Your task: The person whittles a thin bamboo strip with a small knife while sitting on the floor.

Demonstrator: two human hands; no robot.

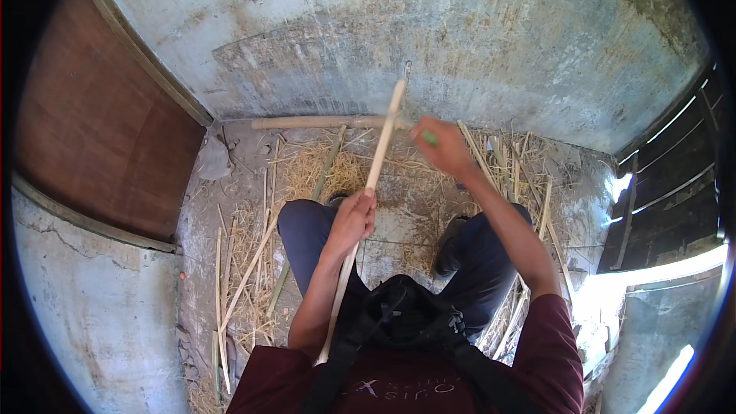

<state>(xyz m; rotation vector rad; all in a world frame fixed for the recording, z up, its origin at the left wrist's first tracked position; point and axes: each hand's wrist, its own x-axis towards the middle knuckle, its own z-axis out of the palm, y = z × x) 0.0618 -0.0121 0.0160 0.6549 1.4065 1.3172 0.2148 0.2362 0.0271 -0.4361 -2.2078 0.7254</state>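
My left hand (354, 222) is wrapped round a long pale strip of split bamboo (381, 146). The strip slants up and away from beside my left forearm, and its far end stands out past my knees toward the wall. To the right of that far end, my right hand (447, 152) is closed on a small tool with a green handle (430, 138). Motion blurs this hand, and I cannot make out the tool's working end. A small gap shows between the right hand and the strip.
A bamboo pole (307, 122) lies along the foot of the stained wall (330, 46). Curly shavings (310, 165) and loose strips (244, 287) litter the floor by my left leg. More strips (546, 211) lie on the right. A brown panel (115, 107) stands at the left.
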